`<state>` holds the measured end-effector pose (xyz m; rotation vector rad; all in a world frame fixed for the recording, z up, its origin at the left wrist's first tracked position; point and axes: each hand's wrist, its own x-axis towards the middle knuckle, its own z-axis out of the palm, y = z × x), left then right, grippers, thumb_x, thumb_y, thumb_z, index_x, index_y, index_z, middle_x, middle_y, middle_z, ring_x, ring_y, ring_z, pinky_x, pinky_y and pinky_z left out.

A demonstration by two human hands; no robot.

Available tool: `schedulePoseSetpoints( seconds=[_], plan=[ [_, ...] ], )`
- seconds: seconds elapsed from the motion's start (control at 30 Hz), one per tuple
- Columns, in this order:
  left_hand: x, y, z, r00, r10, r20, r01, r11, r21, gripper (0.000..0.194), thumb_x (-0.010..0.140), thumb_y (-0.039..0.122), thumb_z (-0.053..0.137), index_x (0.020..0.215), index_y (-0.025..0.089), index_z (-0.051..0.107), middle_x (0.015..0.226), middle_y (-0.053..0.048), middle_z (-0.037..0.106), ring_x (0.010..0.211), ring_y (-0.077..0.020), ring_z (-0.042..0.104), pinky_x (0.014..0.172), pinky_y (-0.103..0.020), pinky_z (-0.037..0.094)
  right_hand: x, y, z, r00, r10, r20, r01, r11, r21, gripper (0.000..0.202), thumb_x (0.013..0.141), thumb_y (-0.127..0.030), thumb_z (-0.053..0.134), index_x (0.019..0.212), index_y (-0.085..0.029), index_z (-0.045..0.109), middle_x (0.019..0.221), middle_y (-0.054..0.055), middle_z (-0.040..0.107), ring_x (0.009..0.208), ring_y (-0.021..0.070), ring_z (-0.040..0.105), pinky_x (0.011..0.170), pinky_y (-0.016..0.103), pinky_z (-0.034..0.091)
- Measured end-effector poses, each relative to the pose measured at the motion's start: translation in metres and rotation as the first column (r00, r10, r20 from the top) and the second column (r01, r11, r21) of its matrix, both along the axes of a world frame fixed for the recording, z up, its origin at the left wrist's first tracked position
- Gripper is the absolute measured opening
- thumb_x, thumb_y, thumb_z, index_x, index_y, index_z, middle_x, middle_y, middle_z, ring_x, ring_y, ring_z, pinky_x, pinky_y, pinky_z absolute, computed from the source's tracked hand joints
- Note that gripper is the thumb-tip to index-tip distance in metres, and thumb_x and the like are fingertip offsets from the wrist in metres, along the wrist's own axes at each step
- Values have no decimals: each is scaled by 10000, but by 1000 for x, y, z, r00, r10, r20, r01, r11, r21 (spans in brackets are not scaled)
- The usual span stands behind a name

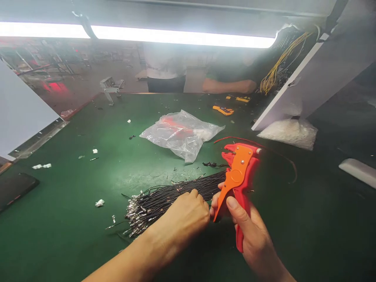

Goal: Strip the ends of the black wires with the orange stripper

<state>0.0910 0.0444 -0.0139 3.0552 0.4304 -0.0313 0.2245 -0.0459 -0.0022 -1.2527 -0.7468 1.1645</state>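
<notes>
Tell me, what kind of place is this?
Probably a wire-assembly workshop. The right hand holds a red wire stripper, the left hand rests on a bundle of black wires, on a green workbench.

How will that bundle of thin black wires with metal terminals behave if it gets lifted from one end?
The bundle of thin black wires with metal terminals would probably droop, since the strands look fine and long. It seems unbound, fanning at the terminal end, so strands may slip loose. It likely snags, too.

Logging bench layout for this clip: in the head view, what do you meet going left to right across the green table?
Dark phone → wire bundle → left hand → red-orange wire stripper in right hand → white bag → white bar.
</notes>
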Motion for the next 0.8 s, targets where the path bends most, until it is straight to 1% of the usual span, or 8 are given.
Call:
schedulePoseSetpoints(
  seconds=[0.1, 0.2, 0.3, 0.37, 0.47, 0.57, 0.7, 0.8],
  plan=[
    [-4, 3, -2, 998, 23, 66, -20, 999, -50, 144, 786, 17, 656, 747, 154, 636, 679, -37, 678, 616, -201, 620, 575, -316, 452, 1, 2, 0, 1000, -3, 27, 4, 1000, -11, 327, 956, -554, 564, 1121, -272, 578, 827, -48, 624, 786, 152, 584, 819, 242, 495],
    [-13, 3, 5, 965, 173, 199, -143, 977, -158, 163, 764, 13, 626, 741, 172, 606, 672, -5, 656, 606, -171, 602, 546, -279, 453, 1, 2, 1, 999, -33, 8, 33, 999, -31, 336, 945, -555, 580, 1136, -279, 564, 811, -55, 621, 762, 150, 586, 799, 256, 498],
    [-21, -4, 17, 871, 334, 360, -233, 926, -296, 141, 795, 42, 600, 776, 181, 587, 683, 30, 634, 596, -103, 577, 553, -200, 461, 2, 1, -1, 997, 5, -72, -8, 999, -44, 387, 897, -534, 665, 1168, -270, 585, 916, -26, 680, 810, 174, 629, 846, 304, 499],
    [-24, -12, 23, 794, 414, 446, -264, 895, -361, 127, 827, 67, 576, 772, 182, 578, 675, 36, 614, 590, -80, 558, 568, -174, 462, 4, -1, -4, 985, 70, -156, -82, 994, -75, 401, 870, -478, 714, 1185, -252, 612, 992, 8, 722, 855, 199, 654, 886, 340, 495],
    [-25, -23, 24, 634, 505, 586, -234, 847, -476, 120, 843, 103, 562, 765, 183, 604, 644, 36, 581, 592, -86, 534, 580, -186, 456, 2, -4, -5, 933, 149, -328, -194, 975, -110, 337, 835, -351, 740, 1139, -235, 655, 956, 21, 760, 857, 218, 670, 861, 359, 508],
    [-24, -33, 18, 500, 571, 651, -154, 798, -582, 119, 813, 95, 577, 748, 186, 616, 641, 33, 559, 599, -92, 516, 556, -188, 429, -1, -5, -4, 855, 157, -494, -234, 967, -98, 262, 820, -248, 710, 1081, -242, 684, 897, 11, 759, 862, 216, 681, 787, 335, 522],
    [-24, -45, 8, 469, 554, 688, -82, 803, -591, 151, 807, 46, 568, 798, 192, 604, 681, 21, 558, 634, -100, 523, 562, -193, 433, -1, -2, 0, 782, 209, -588, -297, 953, -57, 282, 802, -157, 701, 1068, -252, 706, 830, -2, 741, 800, 170, 680, 768, 288, 518],
    [-24, -50, 4, 425, 559, 712, -54, 800, -597, 192, 811, 20, 573, 841, 206, 609, 716, 20, 538, 670, -106, 529, 586, -198, 446, 0, -2, 2, 744, 287, -603, -365, 931, -8, 317, 773, -200, 768, 1080, -257, 714, 834, -11, 715, 734, 141, 647, 725, 268, 507]
  ],
)
